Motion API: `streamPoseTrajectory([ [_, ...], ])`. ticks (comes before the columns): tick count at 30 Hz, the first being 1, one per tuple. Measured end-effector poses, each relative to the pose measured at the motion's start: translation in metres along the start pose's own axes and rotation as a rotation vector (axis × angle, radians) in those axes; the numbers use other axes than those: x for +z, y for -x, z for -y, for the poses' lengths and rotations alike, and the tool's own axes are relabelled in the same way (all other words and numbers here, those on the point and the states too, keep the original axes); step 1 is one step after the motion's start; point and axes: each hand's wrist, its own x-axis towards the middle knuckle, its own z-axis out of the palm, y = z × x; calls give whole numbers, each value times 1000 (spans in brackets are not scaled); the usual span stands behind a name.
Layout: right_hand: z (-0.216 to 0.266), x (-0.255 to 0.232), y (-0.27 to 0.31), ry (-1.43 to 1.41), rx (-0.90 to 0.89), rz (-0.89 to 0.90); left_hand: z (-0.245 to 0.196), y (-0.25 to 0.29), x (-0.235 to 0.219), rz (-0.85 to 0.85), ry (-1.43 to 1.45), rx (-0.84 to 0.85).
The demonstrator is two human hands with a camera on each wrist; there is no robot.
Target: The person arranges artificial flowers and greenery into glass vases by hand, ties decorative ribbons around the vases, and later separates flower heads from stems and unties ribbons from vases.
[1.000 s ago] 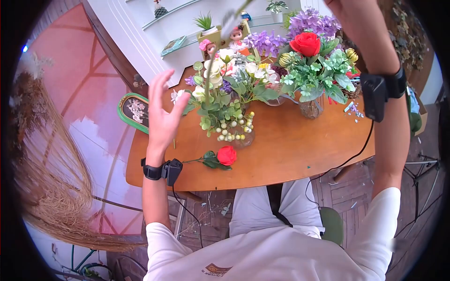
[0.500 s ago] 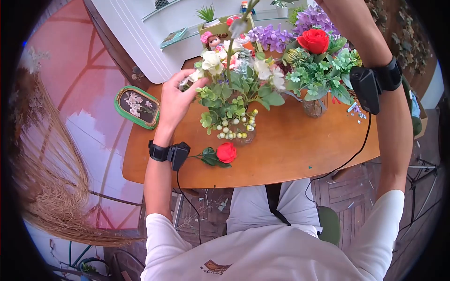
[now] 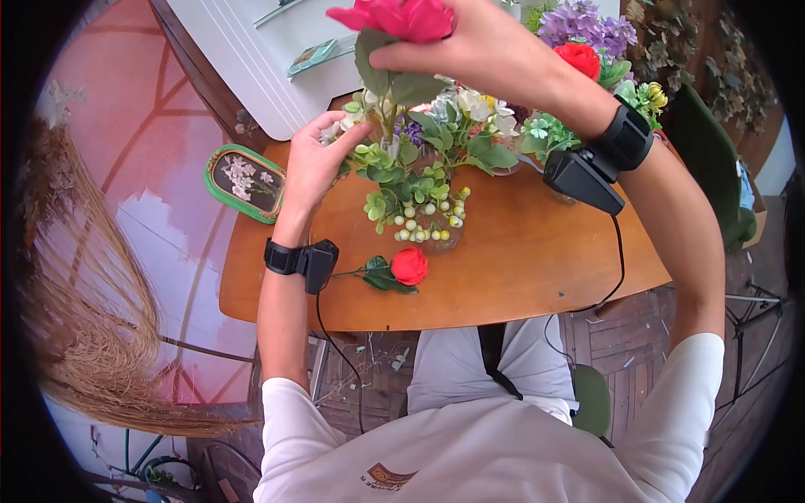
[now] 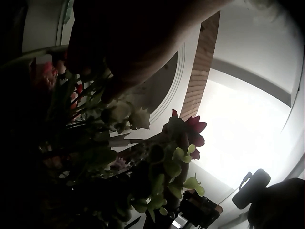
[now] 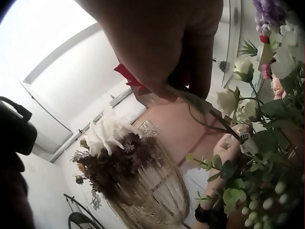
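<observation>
My right hand pinches a bright pink flower just below its bloom, high above the left-hand bouquet. Its stem points down among the leaves, and a small pale tag hangs on it in the right wrist view. My left hand is at the bouquet's left side, thumb and fingers spread apart at the white blooms. Pale berries droop over the glass vase. On the table in front lies a single red rose with dark green leaves.
A second bouquet with a red rose and purple blossoms stands at the right on the wooden table. A green-framed oval picture lies at the table's left edge. Cables hang from both wrist cameras.
My right hand has come down and leftward with the flower, bringing its pink bloom into view over the left bouquet. My left hand first moved right to the white blooms, then stayed there.
</observation>
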Motion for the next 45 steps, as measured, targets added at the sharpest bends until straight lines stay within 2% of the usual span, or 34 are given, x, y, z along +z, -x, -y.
streamPoseTrajectory([
  [1, -5, 5, 1, 86, 46, 26, -2, 1, 0, -2, 2, -4],
  [3, -9, 16, 5, 44, 4, -4, -7, 3, 0, 9, -10, -40],
  [5, -11, 24, 6, 190, -28, 61, 1, 0, 1, 2, 35, 1],
  [6, -9, 24, 6, 189, 25, 181, 6, -1, 1, -4, 78, 44],
  [7, -10, 27, 8, 190, 26, 182, 8, -1, 1, -3, 79, 43],
  [11, -23, 40, 12, 221, -41, 274, 11, -1, -1, 6, 123, 88],
  [13, -24, 41, 16, 306, -153, 281, 12, 0, -2, 38, 143, 98],
  [14, -12, 35, 14, 307, -110, 318, 13, -1, -3, 37, 150, 92],
  [15, -10, 31, 13, 305, -113, 323, 14, -1, -3, 35, 157, 85],
  [17, -8, 25, 12, 354, -225, 122, 14, -3, -2, 24, 167, 65],
  [19, 1, 17, 10, 363, -219, 100, 16, -3, -2, 12, 179, 47],
  [21, 13, 11, 8, 340, -90, 177, 19, -3, -3, 8, 168, 64],
  [23, 10, 16, 9, 337, -126, 201, 18, -3, -2, 12, 157, 72],
  [25, 8, 23, 9, 352, -47, 290, 14, -1, -1, 25, 140, 83],
  [28, 6, 29, 9, 306, -140, 228, 5, 5, 0, -4, 139, 84],
  [30, 8, 29, 8, 296, -174, 198, 0, 8, -2, 1, 61, 9],
  [32, 10, 22, 8, 279, -184, -36, 1, 9, -4, 3, 73, 4],
  [33, 21, 17, 9, 277, -275, -113, 2, 10, -5, 12, 84, -1],
  [35, 62, 7, 20, 277, -137, -47, 7, 10, -9, 4, 63, 1],
  [36, 33, 19, 23, 186, -212, -263, 5, 11, -10, 11, 41, 19],
  [37, 34, 16, 30, 182, -216, -245, 4, 12, -10, 19, 20, 37],
  [39, 49, 16, 53, 263, -356, 8, 3, 14, -11, -16, 38, 17],
  [41, 49, 40, 80, 169, -372, 206, 3, 14, -11, -14, 37, 58],
  [43, 41, 72, 106, 99, -291, 379, 5, 11, -8, -45, 45, 70],
  [45, 25, 100, 126, 116, -243, 446, 7, 8, -3, -49, 132, 164],
])
